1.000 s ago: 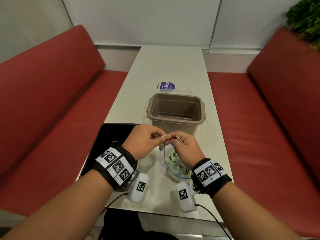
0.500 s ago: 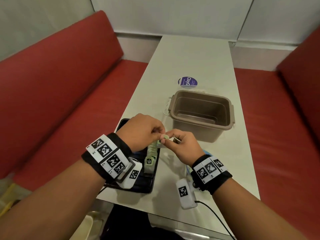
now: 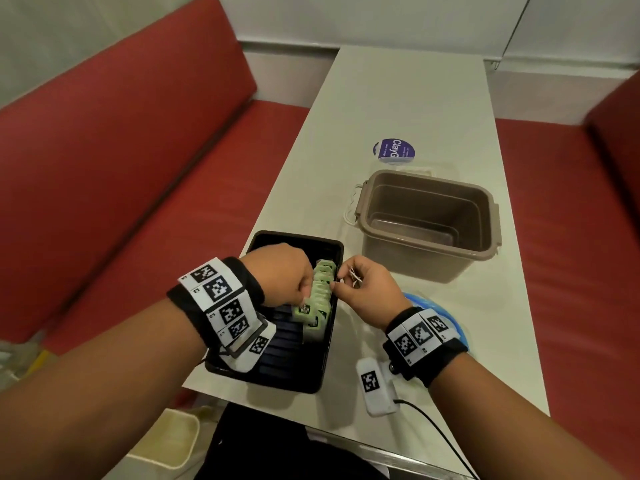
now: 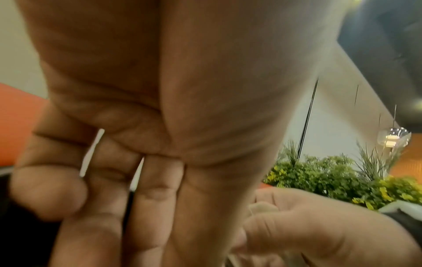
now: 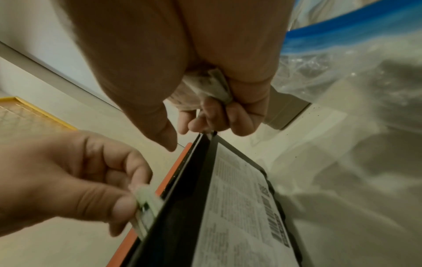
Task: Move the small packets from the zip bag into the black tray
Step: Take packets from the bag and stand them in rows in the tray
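Note:
The black tray [image 3: 277, 379] sits at the table's near left edge. A strip of small green packets [image 3: 320, 285] lies along its right side. My left hand [image 3: 301, 299] hovers over the tray and pinches the strip's near end; the right wrist view shows that pinch on a packet [image 5: 148, 200]. My right hand [image 3: 341, 280] is just right of the tray rim, its fingers curled round a crumpled scrap of clear plastic [image 5: 210, 86]. The zip bag [image 3: 443, 313], with a blue zip line, lies on the table mostly hidden behind my right wrist.
An open brown plastic tub [image 3: 415, 265] stands right of the tray and farther back, with a purple round label [image 3: 394, 151] beyond it. Red benches flank the narrow table. The far half of the tabletop is bare.
Both hands moved left from above the zip bag to the tray, carrying the strip of green packets; it now lies in the tray. My head turned left and down.

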